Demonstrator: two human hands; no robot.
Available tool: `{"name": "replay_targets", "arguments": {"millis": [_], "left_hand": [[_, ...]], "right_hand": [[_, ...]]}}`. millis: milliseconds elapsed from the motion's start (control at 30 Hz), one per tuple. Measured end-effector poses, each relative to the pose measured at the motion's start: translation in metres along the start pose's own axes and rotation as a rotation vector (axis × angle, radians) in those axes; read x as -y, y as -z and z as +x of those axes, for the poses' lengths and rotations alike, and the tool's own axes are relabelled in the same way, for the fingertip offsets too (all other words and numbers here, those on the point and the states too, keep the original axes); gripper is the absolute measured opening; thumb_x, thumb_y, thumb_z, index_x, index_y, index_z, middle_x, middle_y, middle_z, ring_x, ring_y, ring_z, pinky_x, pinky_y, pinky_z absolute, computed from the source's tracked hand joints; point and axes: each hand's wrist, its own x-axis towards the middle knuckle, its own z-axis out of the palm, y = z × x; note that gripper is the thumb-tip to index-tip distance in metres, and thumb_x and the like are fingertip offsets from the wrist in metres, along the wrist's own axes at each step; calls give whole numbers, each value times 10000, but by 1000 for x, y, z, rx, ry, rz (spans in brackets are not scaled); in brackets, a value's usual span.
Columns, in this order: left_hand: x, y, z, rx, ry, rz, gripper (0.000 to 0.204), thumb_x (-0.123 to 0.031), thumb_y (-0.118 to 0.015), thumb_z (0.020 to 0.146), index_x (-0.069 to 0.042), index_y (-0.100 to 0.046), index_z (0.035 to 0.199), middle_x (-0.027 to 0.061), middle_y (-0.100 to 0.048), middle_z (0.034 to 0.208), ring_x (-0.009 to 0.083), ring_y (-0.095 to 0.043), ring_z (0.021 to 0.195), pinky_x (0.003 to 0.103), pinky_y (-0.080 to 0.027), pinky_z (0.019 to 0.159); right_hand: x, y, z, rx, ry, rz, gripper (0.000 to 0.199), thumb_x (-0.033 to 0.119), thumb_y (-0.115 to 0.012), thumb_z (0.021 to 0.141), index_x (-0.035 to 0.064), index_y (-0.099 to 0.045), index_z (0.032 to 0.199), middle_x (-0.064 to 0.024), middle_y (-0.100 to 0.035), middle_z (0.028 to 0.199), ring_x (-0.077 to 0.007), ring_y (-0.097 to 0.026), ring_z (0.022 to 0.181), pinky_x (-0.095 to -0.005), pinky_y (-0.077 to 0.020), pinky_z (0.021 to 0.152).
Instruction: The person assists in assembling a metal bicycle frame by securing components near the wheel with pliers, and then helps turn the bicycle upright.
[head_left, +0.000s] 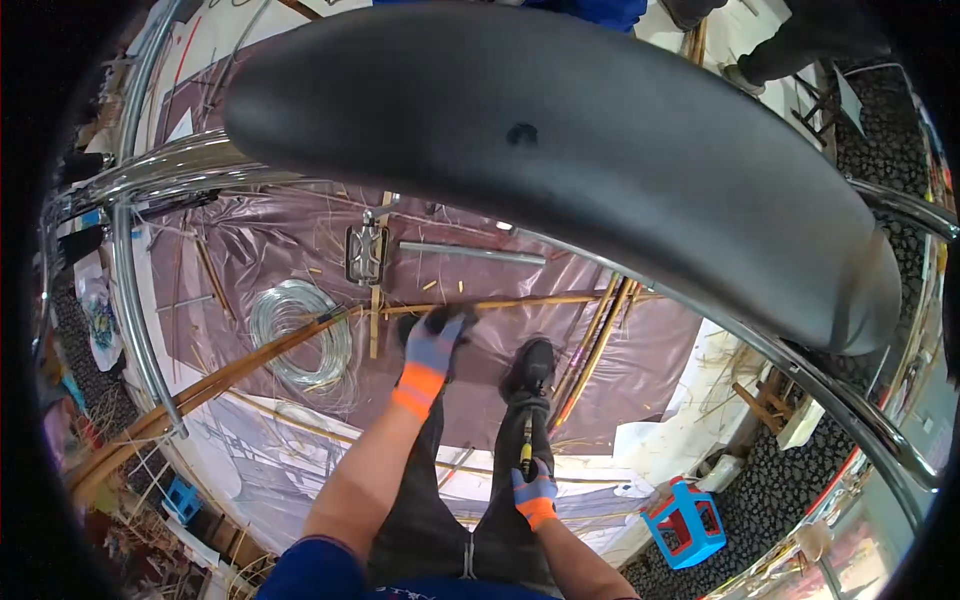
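My left hand [437, 345], in a grey glove with an orange cuff and dark fingers, reaches over the floor beside a long bamboo strip [480, 303]. Its fingers are blurred and dark against my shoe, so any grip is unclear. Lower down, in front of my right leg, my gloved right hand [535, 488] is closed around a slim yellow-and-black tool [527, 452] that points away from me; its exact kind is too small to make out. A split bamboo length [220, 380] slants from the lower left toward my left hand.
A large black padded seat [560, 150] on chrome tubing [125, 270] spans the upper view. A pedal [367, 253], wire coil [298, 335] and metal tube [472, 253] appear over a purple sheet [640, 385]. More bamboo sticks [592, 350] lie right; a blue-and-red stool [687, 523] stands lower right.
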Motion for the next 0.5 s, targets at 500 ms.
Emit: {"name": "replay_targets", "arguments": {"millis": [500], "left_hand": [[-58, -150, 81, -133, -242, -470, 273, -201, -718, 843, 18, -650, 990, 77, -663, 863, 163, -639, 655, 293, -569, 611]], "right_hand": [[-32, -3, 4, 48, 38, 86, 619, 395, -733, 784, 71, -534, 1272, -139, -583, 1284, -354, -597, 1096, -443, -449, 950]]}}
